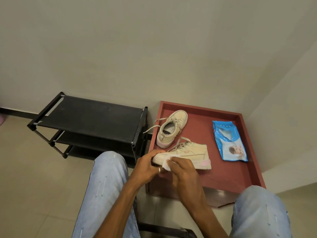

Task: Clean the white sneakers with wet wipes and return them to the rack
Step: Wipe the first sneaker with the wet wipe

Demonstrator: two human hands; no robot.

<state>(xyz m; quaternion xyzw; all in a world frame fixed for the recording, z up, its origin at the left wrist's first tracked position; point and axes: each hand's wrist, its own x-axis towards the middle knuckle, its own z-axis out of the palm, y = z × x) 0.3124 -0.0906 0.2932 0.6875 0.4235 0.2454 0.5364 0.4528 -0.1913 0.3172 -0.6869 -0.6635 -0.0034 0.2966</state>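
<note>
Within left grip (145, 164), sneaker (190, 154); within right grip (181, 166), wipe (165, 163).

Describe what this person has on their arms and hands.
The left forearm and right forearm are bare: no sleeves, gloves or watch showing. The left hand wears one thin, pale ring on a finger; the right hand shows none.

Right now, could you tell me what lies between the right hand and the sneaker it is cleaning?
A white wipe, held by the right hand against the near sneaker, on its side by the toe; the head view shows it.
</note>
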